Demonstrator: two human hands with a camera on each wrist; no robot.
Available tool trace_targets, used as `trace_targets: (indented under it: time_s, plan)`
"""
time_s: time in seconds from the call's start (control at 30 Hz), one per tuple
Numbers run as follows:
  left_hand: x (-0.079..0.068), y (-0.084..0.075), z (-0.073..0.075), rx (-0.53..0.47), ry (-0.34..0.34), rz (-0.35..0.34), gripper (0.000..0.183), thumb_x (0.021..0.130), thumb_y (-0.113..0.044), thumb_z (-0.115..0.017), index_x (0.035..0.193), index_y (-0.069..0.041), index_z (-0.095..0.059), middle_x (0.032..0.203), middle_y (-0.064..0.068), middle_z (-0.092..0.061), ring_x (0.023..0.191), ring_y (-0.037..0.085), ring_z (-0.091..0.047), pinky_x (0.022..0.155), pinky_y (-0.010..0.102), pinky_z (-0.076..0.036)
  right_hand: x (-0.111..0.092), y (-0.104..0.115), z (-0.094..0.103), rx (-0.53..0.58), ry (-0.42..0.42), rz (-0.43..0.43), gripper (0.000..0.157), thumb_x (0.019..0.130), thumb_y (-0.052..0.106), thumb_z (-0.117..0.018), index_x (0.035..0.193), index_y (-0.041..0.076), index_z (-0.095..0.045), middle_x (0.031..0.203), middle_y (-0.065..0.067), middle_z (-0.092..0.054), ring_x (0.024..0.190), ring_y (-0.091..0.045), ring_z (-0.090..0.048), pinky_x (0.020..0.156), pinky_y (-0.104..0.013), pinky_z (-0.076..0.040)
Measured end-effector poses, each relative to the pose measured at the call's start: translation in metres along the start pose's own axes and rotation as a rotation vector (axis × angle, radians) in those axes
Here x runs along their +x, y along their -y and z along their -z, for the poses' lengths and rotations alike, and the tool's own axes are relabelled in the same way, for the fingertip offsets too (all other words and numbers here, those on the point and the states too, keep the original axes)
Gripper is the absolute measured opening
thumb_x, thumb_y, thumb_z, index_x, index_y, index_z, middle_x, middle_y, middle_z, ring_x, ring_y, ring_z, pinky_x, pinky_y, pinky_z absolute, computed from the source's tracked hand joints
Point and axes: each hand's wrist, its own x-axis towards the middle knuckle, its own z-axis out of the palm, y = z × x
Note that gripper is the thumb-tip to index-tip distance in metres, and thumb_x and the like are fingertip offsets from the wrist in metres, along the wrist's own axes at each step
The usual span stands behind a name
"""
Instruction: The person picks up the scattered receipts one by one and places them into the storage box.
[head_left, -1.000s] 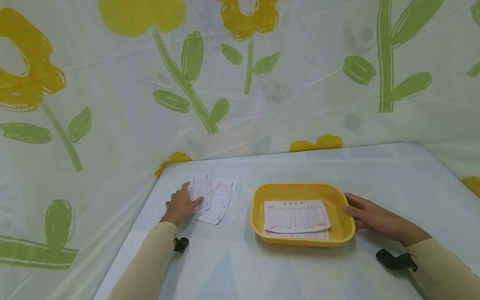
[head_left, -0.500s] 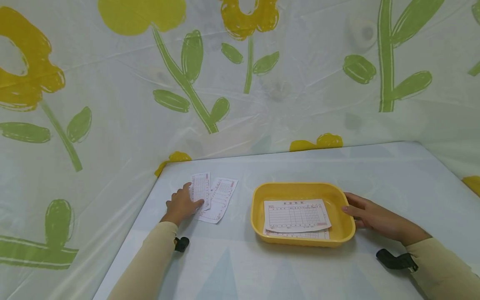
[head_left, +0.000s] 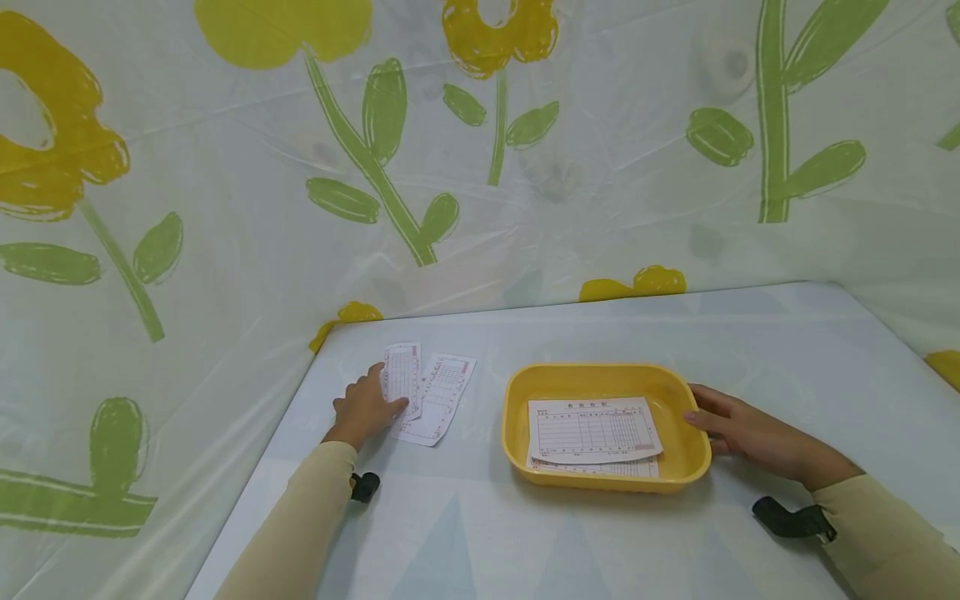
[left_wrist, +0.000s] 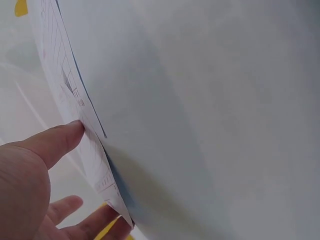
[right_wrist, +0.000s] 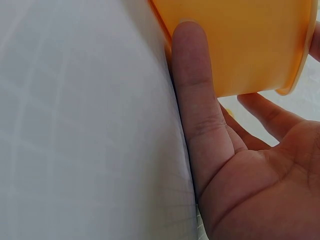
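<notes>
From the spread, relaxed fingers of the left hand (head_left: pixel 362 410), the top slip (head_left: pixel 401 377) lies just rightward — thumb touching it, long axis running forward past the fingertips; the right hand (head_left: pixel 757 435), farther off, grips the yellow tub (head_left: pixel 585 383).

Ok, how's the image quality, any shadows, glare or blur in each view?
Head view: soft, even light, a faint shadow below the yellow tray, small print on the slips too fine to read; left wrist view: the table looks hazy, with a soft shadow across it; right wrist view: creases on the right hand look crisp, the table's grid faint; no strong glare in any view.
</notes>
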Motion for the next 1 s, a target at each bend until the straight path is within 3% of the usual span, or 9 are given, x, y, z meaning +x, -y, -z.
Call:
trace_targets:
  time_s: [0.47, 1.0]
  plan:
    - [-0.0015, -0.0035, 0.0009, -0.016, 0.008, -0.022, 0.090, 0.090, -0.030, -0.073, 0.158, -0.007, -0.019, 0.147, 0.026, -0.044, 0.130, 0.044, -0.043, 0.110, 0.066, -0.027, -0.0003, 0.0000, -0.0005, -0.011, -0.003, -0.010, 0.081, 0.104, 0.048, -0.043, 0.160, 0.004, -0.004, 0.165, -0.027, -0.011, 0.144, -0.043, -0.037, 0.105, -0.047, -0.049]
    - [0.0000, -0.0062, 0.0016, -0.105, -0.019, 0.026, 0.098, 0.087, -0.023, -0.077, 0.160, -0.010, -0.013, 0.151, 0.030, -0.029, 0.126, 0.044, -0.045, 0.111, 0.061, -0.037, -0.0009, 0.0026, -0.0010, -0.007, -0.003, -0.020, 0.083, 0.104, 0.048, -0.044, 0.160, 0.004, -0.003, 0.165, -0.027, -0.010, 0.142, -0.041, -0.039, 0.106, -0.047, -0.048]
